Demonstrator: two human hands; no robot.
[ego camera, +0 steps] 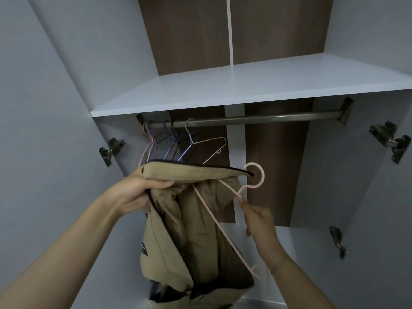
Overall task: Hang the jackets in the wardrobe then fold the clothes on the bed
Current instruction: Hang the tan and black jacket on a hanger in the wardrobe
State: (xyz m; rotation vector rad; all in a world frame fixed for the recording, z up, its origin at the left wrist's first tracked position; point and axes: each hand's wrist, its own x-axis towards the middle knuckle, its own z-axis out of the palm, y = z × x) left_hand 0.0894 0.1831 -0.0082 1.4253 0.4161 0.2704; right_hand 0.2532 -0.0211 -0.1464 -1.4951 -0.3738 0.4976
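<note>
A tan jacket (pixel 196 230) with dark trim hangs in front of the open wardrobe. My left hand (pixel 138 192) grips it at the collar, which is stretched out flat. A pale pink hanger (pixel 225 217) lies across the jacket front, one arm tucked under the collar and its hook (pixel 258 175) pointing up to the right. My right hand (pixel 259 221) holds the hanger near its neck. Above runs the metal rail (pixel 256 118), bare along its middle and right.
Several empty hangers (pixel 178 141) in pink, blue, black and white hang bunched at the rail's left end. A white shelf (pixel 245 85) sits just above the rail. Both wardrobe doors stand open, with hinges (pixel 111 150) on the left and hinges (pixel 390 141) on the right.
</note>
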